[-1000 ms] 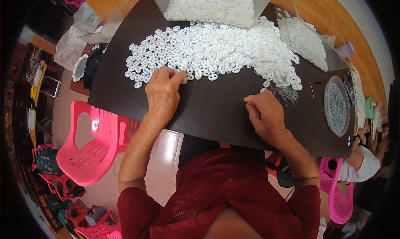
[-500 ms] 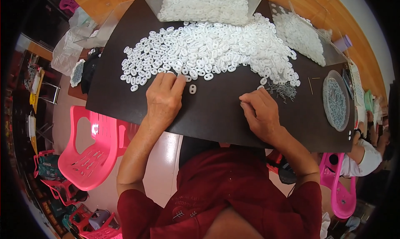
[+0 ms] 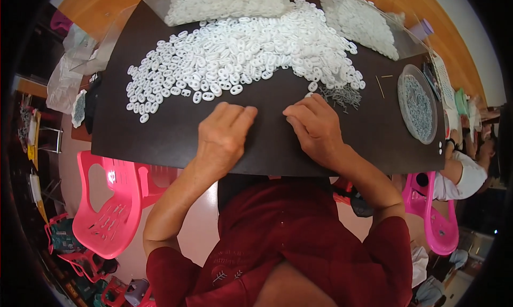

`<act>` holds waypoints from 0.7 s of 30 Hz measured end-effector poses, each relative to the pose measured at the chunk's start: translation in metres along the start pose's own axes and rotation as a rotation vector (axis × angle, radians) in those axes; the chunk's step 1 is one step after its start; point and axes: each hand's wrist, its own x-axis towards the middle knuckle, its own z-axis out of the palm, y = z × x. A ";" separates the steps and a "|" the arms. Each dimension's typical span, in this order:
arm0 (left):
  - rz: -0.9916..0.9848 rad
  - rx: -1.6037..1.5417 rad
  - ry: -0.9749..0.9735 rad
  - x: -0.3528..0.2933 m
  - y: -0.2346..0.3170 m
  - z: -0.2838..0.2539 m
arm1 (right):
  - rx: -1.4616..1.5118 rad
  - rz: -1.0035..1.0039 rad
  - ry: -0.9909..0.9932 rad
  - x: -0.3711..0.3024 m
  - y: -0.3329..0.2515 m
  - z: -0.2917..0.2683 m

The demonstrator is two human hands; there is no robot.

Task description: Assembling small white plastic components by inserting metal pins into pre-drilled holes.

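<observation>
My left hand is closed over the dark table, its fingertips pressed together just in front of the white pieces. Whatever lies under those fingers is hidden. To its right, my right hand is curled into a pinch, and I cannot see what it holds. A broad heap of small white oval pieces with two holes spreads beyond both hands. Just past the right hand lies a small pile of grey screws, touching the heap's right end. The two hands are apart, with bare tabletop between them.
A clear bin of white pieces stands at the back, and another clear bin is tipped at the back right. A round tub of screws sits at right. Pink chairs flank the table.
My left hand has drawn back from the heap and moved right, closer to my right hand. The single white piece lying before the heap no longer shows. The whole view has shifted.
</observation>
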 end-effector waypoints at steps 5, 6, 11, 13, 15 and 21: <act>-0.128 0.099 0.003 0.011 0.006 0.000 | 0.027 0.018 0.001 -0.002 0.000 -0.001; -0.129 0.129 -0.041 0.013 0.006 0.002 | 0.033 0.014 0.000 -0.002 0.000 -0.001; -0.134 0.179 -0.169 0.017 0.009 0.005 | 0.027 0.005 -0.001 -0.004 0.000 0.001; -0.158 0.114 -0.159 0.020 0.010 0.003 | 0.025 -0.004 0.003 -0.005 0.000 0.002; -0.215 0.052 -0.152 0.018 0.010 0.003 | 0.063 0.020 0.008 -0.005 -0.001 0.003; -0.827 -0.798 -0.091 0.019 0.018 -0.010 | 0.357 0.380 -0.051 -0.002 -0.013 -0.003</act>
